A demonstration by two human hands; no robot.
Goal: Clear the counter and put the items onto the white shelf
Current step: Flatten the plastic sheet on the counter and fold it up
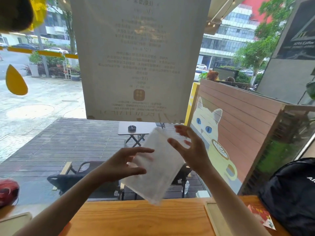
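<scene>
Both hands are raised above the wooden counter (136, 218) with a white translucent packet (156, 167) between them, tilted and blurred. The left hand (119, 166) has its fingers spread and straight, fingertips lying against the packet's left face. The right hand (192, 150) is spread wide with fingers loosely bent just beside the packet's upper right edge; whether it touches cannot be told. Below and to the right of the right hand lie a black backpack (289, 193) and a red leaflet (260, 217).
</scene>
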